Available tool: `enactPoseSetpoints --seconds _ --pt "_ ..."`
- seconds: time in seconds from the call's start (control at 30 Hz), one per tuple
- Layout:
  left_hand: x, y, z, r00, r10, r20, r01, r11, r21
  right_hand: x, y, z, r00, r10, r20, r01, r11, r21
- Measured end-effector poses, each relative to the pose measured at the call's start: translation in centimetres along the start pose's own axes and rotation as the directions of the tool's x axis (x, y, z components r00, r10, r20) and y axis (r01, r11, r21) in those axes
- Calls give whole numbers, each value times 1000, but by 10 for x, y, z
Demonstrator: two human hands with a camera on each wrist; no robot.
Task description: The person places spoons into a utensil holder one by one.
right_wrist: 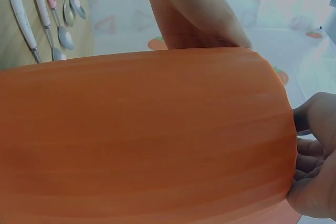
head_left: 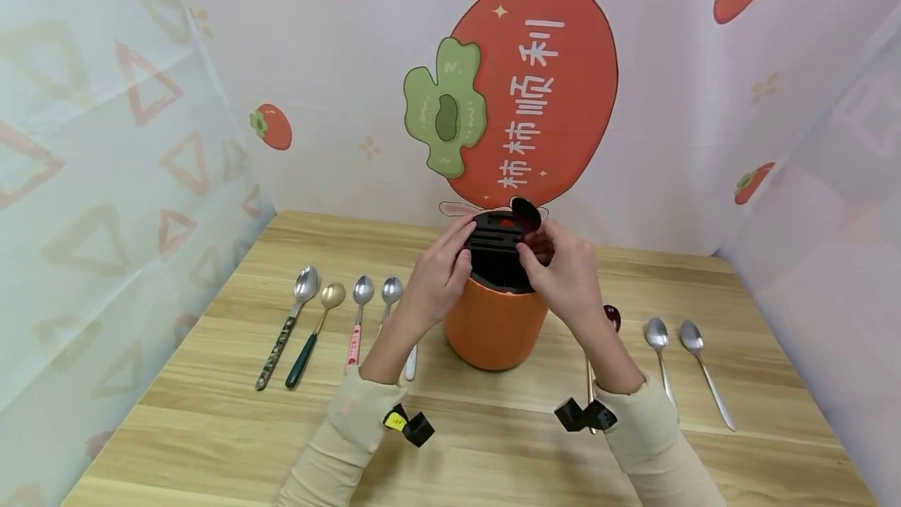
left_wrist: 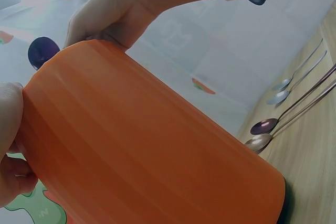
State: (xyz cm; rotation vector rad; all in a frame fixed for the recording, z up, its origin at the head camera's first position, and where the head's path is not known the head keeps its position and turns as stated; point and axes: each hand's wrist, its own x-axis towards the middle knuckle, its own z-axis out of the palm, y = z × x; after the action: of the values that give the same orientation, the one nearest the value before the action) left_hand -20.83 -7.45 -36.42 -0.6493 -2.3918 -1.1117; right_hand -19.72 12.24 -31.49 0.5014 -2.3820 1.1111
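Observation:
An orange ribbed holder (head_left: 495, 331) with a dark inside stands upright mid-table, its walls filling much of both wrist views. At its mouth a black slotted insert (head_left: 496, 239) covers the back part, with a dark gap in front. My left hand (head_left: 438, 276) grips the insert's left edge between thumb and fingers. On the opposite side, my right hand (head_left: 566, 268) pinches its right edge, thumb on top. A dark spoon (head_left: 526, 213) sticks up at the back right, bowl upward, close to my right fingers. Its handle is hidden.
Left of the holder lie several spoons, among them a patterned-handled spoon (head_left: 287, 331), a green-handled spoon (head_left: 310, 343) and a pink-handled spoon (head_left: 357, 323). To the right lie a dark red spoon (left_wrist: 264, 126), a coppery spoon (left_wrist: 259, 141) and two silver spoons (head_left: 662, 346). A printed backdrop (head_left: 338, 178) stands behind.

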Motion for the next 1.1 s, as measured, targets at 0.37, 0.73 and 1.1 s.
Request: enactPoseSetpoints --seconds 0.37,0.73,1.1 --pt "-2 -1 1 1000 -6 0 6 1000 1 0 -1 1 1000 19 22 -19 1000 -8" --pt "0 0 1 1000 -11 3 11 1000 1 -6 5 -15 1000 11 8 -11 1000 -3" --pt "-1 2 0 1000 -17 11 17 1000 -5 -16 18 -31 998 -35 -61 34 999 -16"
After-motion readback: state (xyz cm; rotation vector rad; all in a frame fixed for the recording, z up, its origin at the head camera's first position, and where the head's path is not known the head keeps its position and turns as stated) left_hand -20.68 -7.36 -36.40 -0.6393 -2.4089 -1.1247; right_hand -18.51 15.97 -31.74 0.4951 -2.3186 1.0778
